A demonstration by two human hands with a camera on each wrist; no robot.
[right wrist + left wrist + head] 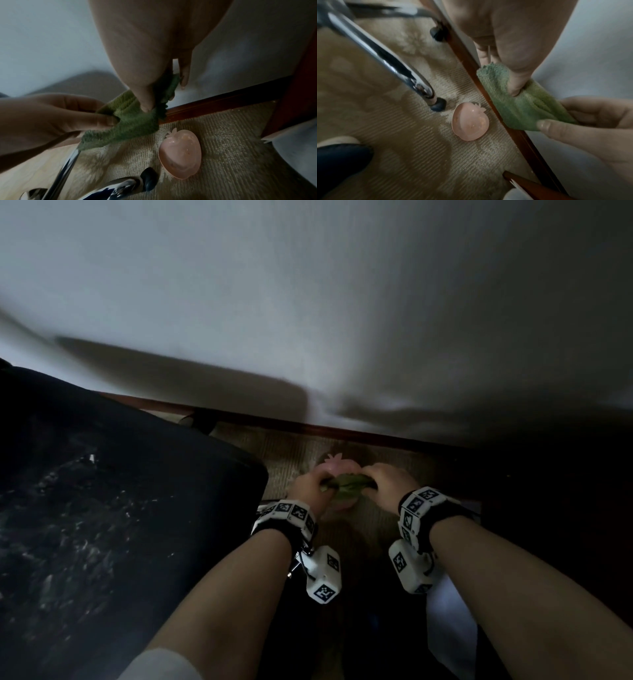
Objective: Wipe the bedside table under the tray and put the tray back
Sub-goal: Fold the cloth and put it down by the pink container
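Cloth prep, tray set down on floor – wipe likely not started.
Left hand (310, 486) and right hand (390, 484) each pinch one end of the green cloth (522, 102), held stretched between them in the air above the pink strawberry-shaped tray (180, 154). Tray lies on the beige carpet (402, 148) near the wooden skirting (518, 135), just beside a chrome chair leg (385, 60). Counter not clearly in view. Next, judging: fold the cloth, take it to the counter top, wipe, then lift the tray back.
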